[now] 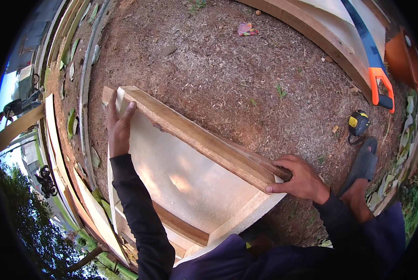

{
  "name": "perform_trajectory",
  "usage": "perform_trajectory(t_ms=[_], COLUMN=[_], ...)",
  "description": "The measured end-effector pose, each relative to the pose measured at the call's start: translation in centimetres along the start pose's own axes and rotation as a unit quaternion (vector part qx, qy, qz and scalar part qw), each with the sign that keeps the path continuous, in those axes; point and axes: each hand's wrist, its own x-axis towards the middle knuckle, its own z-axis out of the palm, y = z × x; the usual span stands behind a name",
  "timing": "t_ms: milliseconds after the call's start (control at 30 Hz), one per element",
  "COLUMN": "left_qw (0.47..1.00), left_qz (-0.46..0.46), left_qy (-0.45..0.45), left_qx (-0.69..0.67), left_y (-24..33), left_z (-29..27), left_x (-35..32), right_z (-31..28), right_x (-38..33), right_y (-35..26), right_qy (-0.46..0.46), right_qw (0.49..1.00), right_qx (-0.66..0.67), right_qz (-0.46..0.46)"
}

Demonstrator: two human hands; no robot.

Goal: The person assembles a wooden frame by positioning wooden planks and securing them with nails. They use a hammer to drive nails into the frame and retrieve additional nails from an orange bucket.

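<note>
A wooden frame with a pale sheet panel (171, 179) inside it leans against my lap. Along its far edge runs a thick wooden beam (195, 133), with a second, thinner strip of wood (251, 156) behind its right part. My left hand (119, 128) grips the frame's far left corner, thumb on the near side and fingers over the edge. At the beam's right end, my right hand (302, 179) is closed round the wood, thumb on the near face and fingers over the thinner strip. A crosspiece (181, 224) shows lower in the frame, partly behind my left forearm.
Sawdust covers the brown ground (209, 60). At right lie an orange-handled handsaw (380, 86) on a wooden piece (321, 37), a yellow-black tape measure (358, 123) and an orange pot (404, 60). My sandalled foot (360, 163) is nearby. Long boards (64, 154) line the left; another person (20, 106) is beyond.
</note>
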Motion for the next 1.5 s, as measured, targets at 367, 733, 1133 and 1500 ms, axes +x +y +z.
perform_trajectory(t_ms=[367,733,1133,1500], left_qw=[0.987,0.996,0.992,0.964], left_qz=[-0.023,-0.005,0.013,0.033], left_qy=[0.066,0.062,0.069,0.100], left_qx=[0.144,0.060,0.108,0.245], left_y=[-3.7,-4.3,-5.7,-5.9], left_z=[-0.2,-0.4,0.2,1.3], left_x=[2.1,2.9,3.3,2.6], right_z=[2.9,5.3,-12.9,-11.4], right_x=[5.4,9.2,2.6,4.4], right_y=[-6.3,-7.6,1.4,-1.5], right_qy=[0.074,0.008,0.578,0.531], right_qw=[0.958,0.962,0.801,0.815], right_qx=[-0.083,-0.078,-0.137,-0.101], right_qz=[-0.263,-0.262,-0.069,-0.210])
